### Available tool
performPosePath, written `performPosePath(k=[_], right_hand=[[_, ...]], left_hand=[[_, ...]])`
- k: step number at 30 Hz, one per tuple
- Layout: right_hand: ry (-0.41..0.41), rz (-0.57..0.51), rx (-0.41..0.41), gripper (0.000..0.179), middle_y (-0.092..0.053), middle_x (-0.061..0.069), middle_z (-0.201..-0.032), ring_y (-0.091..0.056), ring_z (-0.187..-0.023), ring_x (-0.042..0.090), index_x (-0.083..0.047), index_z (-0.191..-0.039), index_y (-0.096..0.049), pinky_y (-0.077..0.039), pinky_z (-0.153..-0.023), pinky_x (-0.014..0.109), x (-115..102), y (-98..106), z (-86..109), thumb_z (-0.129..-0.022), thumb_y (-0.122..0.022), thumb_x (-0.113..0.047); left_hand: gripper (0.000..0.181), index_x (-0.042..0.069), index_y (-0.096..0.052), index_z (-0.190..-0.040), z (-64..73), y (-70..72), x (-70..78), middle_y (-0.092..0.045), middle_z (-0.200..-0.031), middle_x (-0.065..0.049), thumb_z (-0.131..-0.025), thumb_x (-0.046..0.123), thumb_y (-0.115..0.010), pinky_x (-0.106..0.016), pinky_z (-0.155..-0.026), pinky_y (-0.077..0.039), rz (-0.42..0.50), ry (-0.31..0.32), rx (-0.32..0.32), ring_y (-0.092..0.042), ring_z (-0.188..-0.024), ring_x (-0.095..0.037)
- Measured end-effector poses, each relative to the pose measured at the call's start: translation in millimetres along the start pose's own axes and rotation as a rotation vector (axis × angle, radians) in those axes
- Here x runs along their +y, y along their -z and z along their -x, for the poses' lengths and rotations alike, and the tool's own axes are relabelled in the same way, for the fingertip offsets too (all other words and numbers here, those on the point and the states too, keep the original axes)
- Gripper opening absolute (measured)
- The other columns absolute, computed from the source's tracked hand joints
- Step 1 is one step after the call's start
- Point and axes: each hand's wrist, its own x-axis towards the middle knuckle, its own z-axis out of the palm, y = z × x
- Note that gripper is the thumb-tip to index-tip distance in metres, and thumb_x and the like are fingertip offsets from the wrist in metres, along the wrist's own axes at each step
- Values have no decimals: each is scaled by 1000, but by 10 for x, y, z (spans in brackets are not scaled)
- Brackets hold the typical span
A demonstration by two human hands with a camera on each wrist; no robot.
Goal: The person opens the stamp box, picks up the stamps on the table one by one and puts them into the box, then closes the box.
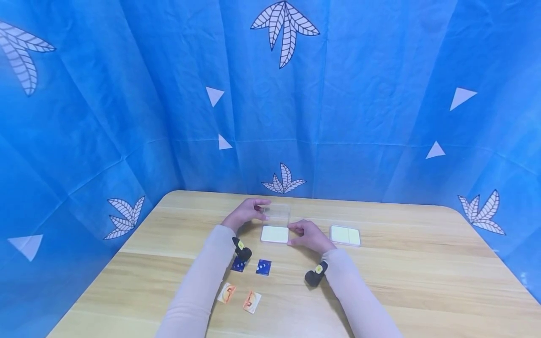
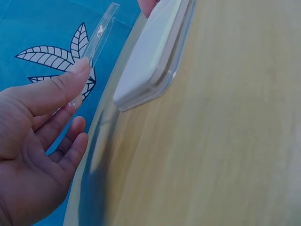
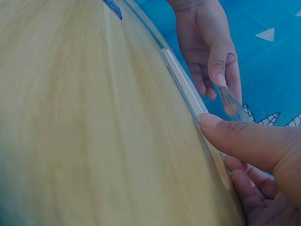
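My left hand [image 1: 248, 212] pinches a thin clear plastic lid [image 2: 100, 37] between thumb and fingers, and the lid stands raised behind a shallow clear box. Inside that box [image 1: 274, 234] lies a white stack that looks like cards. With thumb and fingers, my right hand [image 1: 311, 235] holds the box by its right side. In the right wrist view, the thumb [image 3: 235, 136] of that hand presses along the box's edge, and the lid [image 3: 230, 101] shows beyond it in the left hand.
A second clear box [image 1: 345, 235] with pale yellowish contents lies to the right. Nearer me are two dark blue cards [image 1: 264, 267], one partly hidden by the left wrist camera, and two orange-and-white cards [image 1: 252, 301]. A blue curtain [image 1: 359, 117] hangs behind the wooden table [image 1: 422, 263].
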Motion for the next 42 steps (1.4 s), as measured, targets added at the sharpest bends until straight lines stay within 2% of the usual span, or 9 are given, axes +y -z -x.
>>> performPosePath(k=[14, 29, 42], right_hand=[[-8, -7, -1, 52, -63, 11, -118, -57, -112, 30, -4, -120, -62, -41, -101, 44, 20, 0, -11, -72, -80, -16], [-34, -30, -2, 52, -63, 9, -119, -56, -114, 29, -7, -120, -63, -40, -102, 43, 39, -3, -4, -72, -79, -16], [-17, -27, -3, 51, -63, 11, -119, -56, -113, 31, -5, -120, -62, -41, -101, 45, 20, 9, -6, -73, -79, -15]], left_hand=[[59, 17, -57, -130, -73, -33, -77, -51, -138, -6, -75, 8, -76, -45, -107, -34, 53, 13, 32, -47, -124, -28], [64, 7, -53, -132, -110, -44, -147, -51, -138, -9, -73, 4, -76, -40, -108, -33, 91, -10, 31, -46, -127, -28], [68, 9, -52, -133, -139, -53, -184, -51, -138, -8, -71, 6, -78, -41, -109, -32, 56, -9, 34, -45, -128, -28]])
